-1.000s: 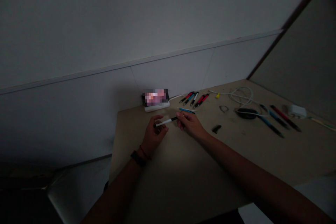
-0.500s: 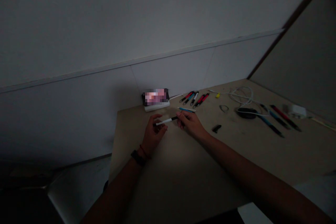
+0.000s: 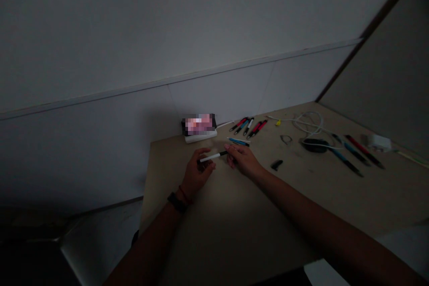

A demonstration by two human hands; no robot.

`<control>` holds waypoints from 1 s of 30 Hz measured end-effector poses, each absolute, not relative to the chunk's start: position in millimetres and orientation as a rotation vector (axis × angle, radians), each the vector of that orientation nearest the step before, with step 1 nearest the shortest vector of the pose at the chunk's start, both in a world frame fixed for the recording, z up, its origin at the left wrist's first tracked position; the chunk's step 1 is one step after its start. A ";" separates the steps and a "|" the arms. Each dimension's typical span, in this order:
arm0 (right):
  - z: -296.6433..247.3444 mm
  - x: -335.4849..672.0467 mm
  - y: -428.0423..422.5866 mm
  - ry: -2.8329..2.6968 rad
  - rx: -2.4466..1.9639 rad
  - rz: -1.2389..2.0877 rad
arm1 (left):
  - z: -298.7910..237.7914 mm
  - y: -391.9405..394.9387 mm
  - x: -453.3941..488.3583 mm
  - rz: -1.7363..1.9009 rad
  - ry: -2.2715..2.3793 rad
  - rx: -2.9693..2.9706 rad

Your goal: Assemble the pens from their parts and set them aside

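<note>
- Since the earlier frame, I register a small shift: the right hand [image 3: 243, 161] sits slightly lower on the view and the black-and-white pen [image 3: 213, 157] has dropped with it, leaving more of the blue pen [image 3: 238, 141] exposed.
- Largest surface: the pale wooden tabletop [image 3: 295, 196] runs against a white panelled wall [image 3: 217, 94]; it bears all loose items, which I read as set out along its far side, leaving the near area for handling.
- Far right: a coiled white cable [image 3: 308, 123] trails past a dark oval object [image 3: 314, 145], probably a mouse, toward a white charger [image 3: 378, 142].
- Far edge: a blurred-out object [image 3: 199, 124] rests on a white block [image 3: 200, 136].
- Pen groups: a row of red, blue and black pens [image 3: 248, 127] lies near the wall; more pens [image 3: 355, 152] lie angled at right. Their spacing appears to keep each one separately reachable.
- Hands: apart, bridged by the pen. The left hand [image 3: 198, 172] closes on its white end and the right hand pinches its black end. I judge this two-ended hold keeps the pen level and steady above the tabletop, though dim light hides exact finger contact.
- Smallest: a black fragment [image 3: 276, 164] lies right of the right hand.
</note>
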State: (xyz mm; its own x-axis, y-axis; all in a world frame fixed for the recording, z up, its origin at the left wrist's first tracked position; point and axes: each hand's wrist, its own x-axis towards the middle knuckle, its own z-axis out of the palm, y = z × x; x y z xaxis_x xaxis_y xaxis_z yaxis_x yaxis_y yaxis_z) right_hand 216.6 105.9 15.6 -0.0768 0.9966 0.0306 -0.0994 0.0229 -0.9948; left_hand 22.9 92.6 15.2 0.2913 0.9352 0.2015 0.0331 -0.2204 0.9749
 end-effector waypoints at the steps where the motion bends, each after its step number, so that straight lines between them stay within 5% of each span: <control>1: 15.9 216.4 105.5 -1.203 -1.066 1.294 | 14.9 92.7 23.0 1.110 0.930 1.538; 30: 25.5 210.2 96.8 -1.312 -1.044 1.260 | 15.2 96.7 24.0 1.133 1.026 1.623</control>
